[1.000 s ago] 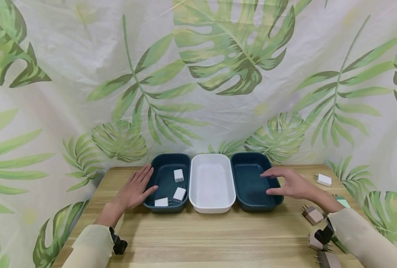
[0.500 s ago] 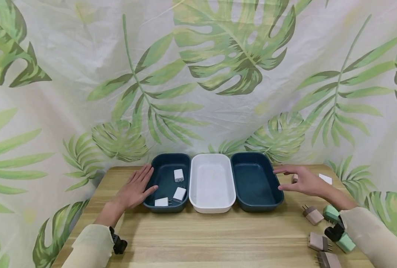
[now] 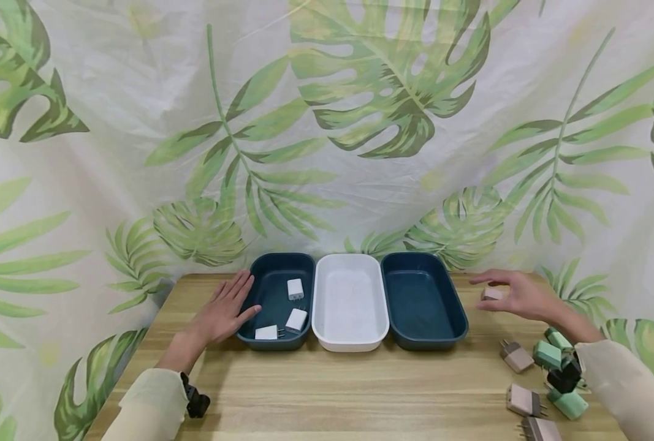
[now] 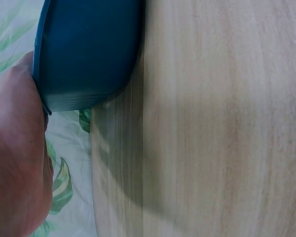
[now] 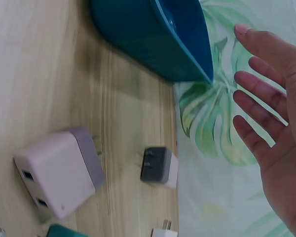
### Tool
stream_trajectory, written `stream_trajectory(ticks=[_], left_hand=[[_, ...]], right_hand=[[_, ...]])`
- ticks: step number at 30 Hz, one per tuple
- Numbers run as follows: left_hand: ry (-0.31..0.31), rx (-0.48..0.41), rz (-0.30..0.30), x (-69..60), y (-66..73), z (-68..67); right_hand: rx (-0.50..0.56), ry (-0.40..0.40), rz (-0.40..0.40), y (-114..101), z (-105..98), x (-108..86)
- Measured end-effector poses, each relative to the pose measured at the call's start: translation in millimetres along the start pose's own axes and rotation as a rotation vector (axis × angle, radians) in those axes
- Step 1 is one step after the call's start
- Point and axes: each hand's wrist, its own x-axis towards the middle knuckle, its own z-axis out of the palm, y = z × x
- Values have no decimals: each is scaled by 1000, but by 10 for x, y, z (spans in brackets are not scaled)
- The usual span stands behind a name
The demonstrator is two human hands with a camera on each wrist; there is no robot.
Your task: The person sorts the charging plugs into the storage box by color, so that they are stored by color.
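My left hand [image 3: 224,312] rests against the left rim of a dark blue bin [image 3: 274,344], fingers straight; in the left wrist view, the hand [image 4: 17,153] is beside that bin's wall. Three white charger plugs [image 3: 295,289] lie inside the bin. My right hand [image 3: 522,297] hovers right of another dark blue bin [image 3: 428,343], thumb and fingers spread. Behind its fingers shows a small pinkish charger plug [image 3: 492,294]. In the right wrist view, the right hand [image 5: 286,108] holds nothing, and the plug [image 5: 159,165] lies apart from it on the table.
A white bin [image 3: 350,346] stands between the blue bins. Near the right forearm lie several pinkish plugs [image 3: 517,357] and green plugs [image 3: 547,354]. A white plug [image 5: 164,232] sits by the table's far edge. Leaf-print cloth [image 3: 360,184] hangs behind the table.
My right hand has moved right, from over the right blue bin to the pinkish plug beside it. Green plugs by the forearm have come into sight. My left hand has stayed put.
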Motion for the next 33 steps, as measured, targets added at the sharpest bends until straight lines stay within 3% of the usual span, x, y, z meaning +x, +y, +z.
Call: stream_trajectory(ticks=[5, 13, 22, 33], left_hand=[[-22, 4, -14, -15, 17, -9], [24, -10, 9, -20, 8, 8], [11, -19, 14, -13, -40, 46], [-14, -2, -14, -14, 4, 10]], right_hand=[[-26, -5, 56, 100, -61, -65], [2, -14, 76, 332, -128, -144], [-30, -34, 76, 552, -203, -246], [-53, -57, 149, 767, -249, -389]])
